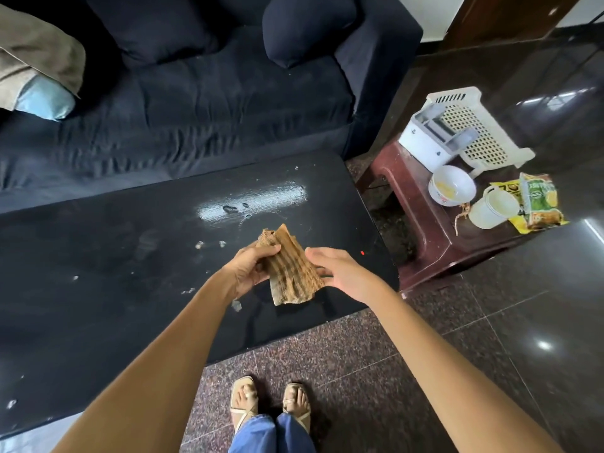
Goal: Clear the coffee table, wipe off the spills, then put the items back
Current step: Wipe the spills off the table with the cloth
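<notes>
A brown striped cloth (291, 269) hangs folded above the black coffee table (98, 289). My left hand (251, 269) grips the cloth's left edge, thumb on top. My right hand (340, 273) is at the cloth's right edge with its fingers under it. Small crumbs and wet spots (235, 209) dot the glossy tabletop, and a bright reflection lies across them. A white bowl (452, 186), a white cup (493, 207), a yellow-green snack packet (536, 201), a white box (431, 142) and a white perforated basket (474, 125) stand on a dark red stool (421, 230) to the right.
A dark blue sofa (196, 109) runs behind the table, with cushions and a beige and light blue cover (36, 76) at its left end. Polished dark floor tiles (490, 338) surround the table. My sandalled feet (271, 407) stand at the table's near edge.
</notes>
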Tool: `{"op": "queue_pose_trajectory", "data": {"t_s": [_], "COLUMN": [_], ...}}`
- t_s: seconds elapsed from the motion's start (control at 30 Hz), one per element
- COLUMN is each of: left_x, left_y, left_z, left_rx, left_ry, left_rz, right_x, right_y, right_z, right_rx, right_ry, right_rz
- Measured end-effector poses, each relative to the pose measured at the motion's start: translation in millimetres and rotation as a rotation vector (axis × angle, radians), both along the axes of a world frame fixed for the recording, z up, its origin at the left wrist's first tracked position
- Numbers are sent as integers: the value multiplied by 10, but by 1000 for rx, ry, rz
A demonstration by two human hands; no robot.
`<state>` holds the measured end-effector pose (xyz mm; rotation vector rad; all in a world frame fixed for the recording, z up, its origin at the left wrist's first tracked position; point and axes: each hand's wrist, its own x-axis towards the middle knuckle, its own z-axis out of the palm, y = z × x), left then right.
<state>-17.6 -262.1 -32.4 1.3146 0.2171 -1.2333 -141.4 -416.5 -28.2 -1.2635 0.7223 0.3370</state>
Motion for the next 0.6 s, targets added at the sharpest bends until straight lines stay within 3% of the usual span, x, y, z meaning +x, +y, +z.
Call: {"op": "queue_pose_trajectory", "data": {"t_s": [0.3, 0.6], "left_x": [82, 319], "left_y": [-64, -426], "left_z": [404, 771], "left_rx": [57, 42], "left_ry": [-13, -72], "left_rz": [-345, -413], "right_x": [5, 305], "right_y": [-27, -383], "right_z": [191, 602], "right_rx": [-134, -80], "right_ry": [-8, 12], "right_rz": [99, 210]}}
